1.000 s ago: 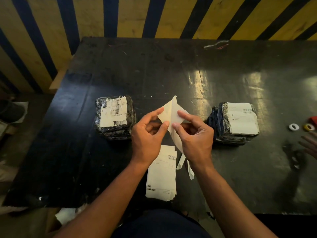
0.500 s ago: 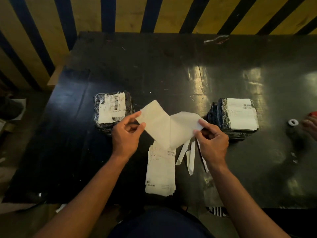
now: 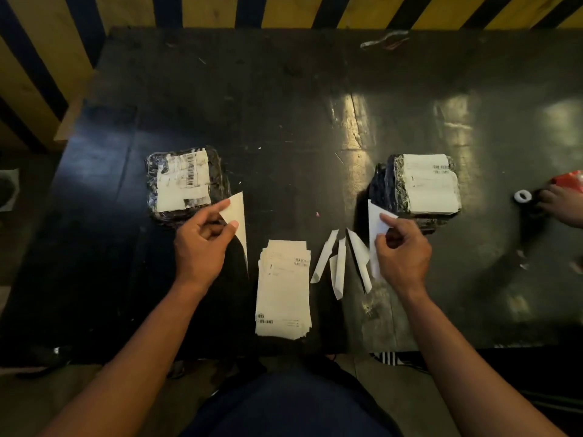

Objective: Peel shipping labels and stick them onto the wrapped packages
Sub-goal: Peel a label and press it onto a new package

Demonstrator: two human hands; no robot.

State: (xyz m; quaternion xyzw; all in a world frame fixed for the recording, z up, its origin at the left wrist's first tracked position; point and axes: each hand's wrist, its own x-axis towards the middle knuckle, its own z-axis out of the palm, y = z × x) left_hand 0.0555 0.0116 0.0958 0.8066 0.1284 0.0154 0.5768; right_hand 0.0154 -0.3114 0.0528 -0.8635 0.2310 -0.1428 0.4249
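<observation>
A person's left hand (image 3: 202,247) pinches one white sheet (image 3: 237,216) and the right hand (image 3: 402,250) another (image 3: 375,228), label and backing apparently separated, though which is which is unclear. Both package stacks (image 3: 186,184) (image 3: 422,187) on the counter (image 3: 299,121) show labelled tops; a pile of unpeeled labels (image 3: 284,288) remains between the hands, suggesting much work ahead.

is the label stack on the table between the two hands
Yes, the label stack lies flat on the table, between the left hand and the right hand.

Both hands, left (image 3: 202,244) and right (image 3: 402,247), pinch closed, spread apart.
</observation>
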